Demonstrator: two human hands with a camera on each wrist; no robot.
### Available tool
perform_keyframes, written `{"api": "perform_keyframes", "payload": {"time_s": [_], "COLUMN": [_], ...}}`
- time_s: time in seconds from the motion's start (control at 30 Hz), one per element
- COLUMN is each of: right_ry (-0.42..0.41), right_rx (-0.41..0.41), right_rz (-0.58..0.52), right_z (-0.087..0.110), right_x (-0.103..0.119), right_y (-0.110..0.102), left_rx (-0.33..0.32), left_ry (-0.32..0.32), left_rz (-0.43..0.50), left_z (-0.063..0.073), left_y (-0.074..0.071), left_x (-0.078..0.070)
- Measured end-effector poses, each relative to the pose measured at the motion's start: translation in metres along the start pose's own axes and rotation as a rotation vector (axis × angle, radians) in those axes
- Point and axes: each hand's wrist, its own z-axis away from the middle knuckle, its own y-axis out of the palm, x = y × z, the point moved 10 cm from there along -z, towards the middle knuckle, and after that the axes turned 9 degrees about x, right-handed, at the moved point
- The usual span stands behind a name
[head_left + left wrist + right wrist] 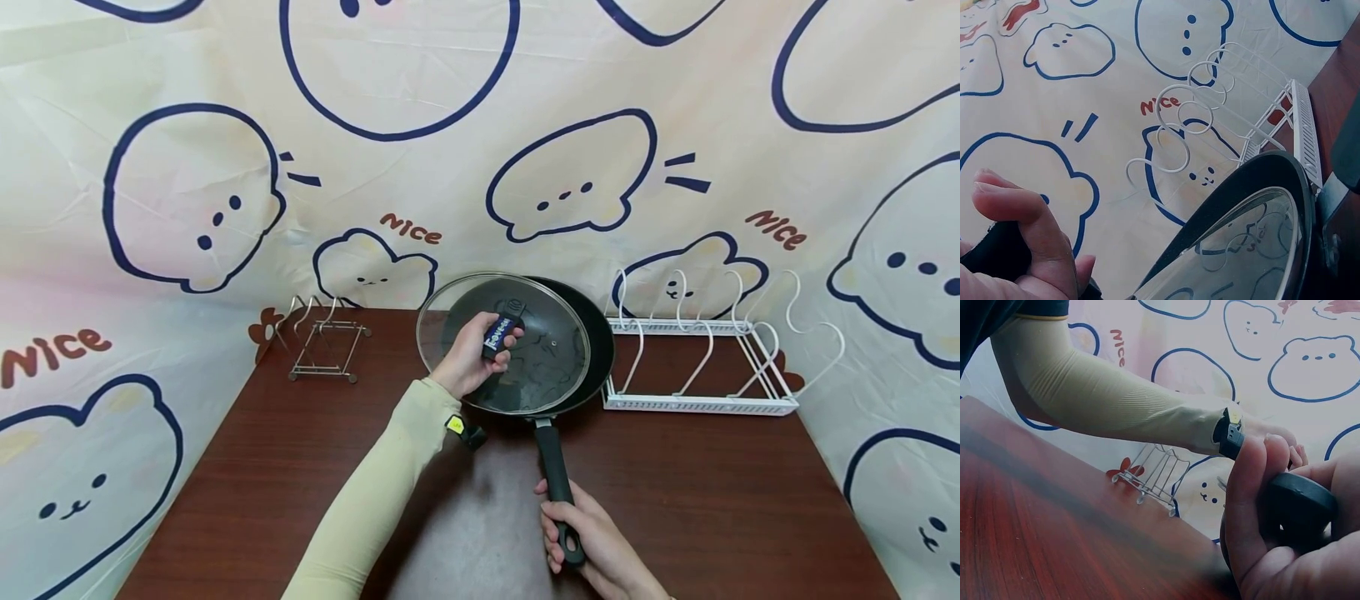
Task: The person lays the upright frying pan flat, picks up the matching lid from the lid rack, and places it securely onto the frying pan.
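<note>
A dark frying pan (pixel 602 350) with a long black handle (pixel 553 467) is at the middle of the head view. My right hand (pixel 588 533) grips that handle near its end; in the right wrist view the fingers wrap the black handle end (pixel 1300 503). Over the pan lies a round glass lid (pixel 547 367) with a metal rim, set off to the left so that part of the pan shows at the right. My left hand (pixel 476 354) holds the lid's black knob (pixel 501 333), which bears a blue label. The left wrist view shows the lid (pixel 1247 250) tilted against the pan's rim (pixel 1291 169).
Right of the pan stands a white wire rack (pixel 701 404) with curved dividers. A small metal wire rack (pixel 322 371) stands at the back left of the brown table (pixel 480 517). A curtain (pixel 450 183) with cartoon drawings hangs behind the table and at its sides.
</note>
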Motion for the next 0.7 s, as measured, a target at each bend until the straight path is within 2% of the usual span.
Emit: {"api": "perform_keyframes", "payload": {"time_s": [0.7], "right_ry": [0.008], "right_rx": [-0.011], "right_rz": [-0.001], "right_z": [-0.0001], "right_x": [-0.0005], "right_y": [-0.0023], "left_rx": [0.024], "left_ry": [-0.001], "left_rz": [0.033], "left_z": [-0.0079], "left_y": [0.0043], "left_x": [0.0056]}}
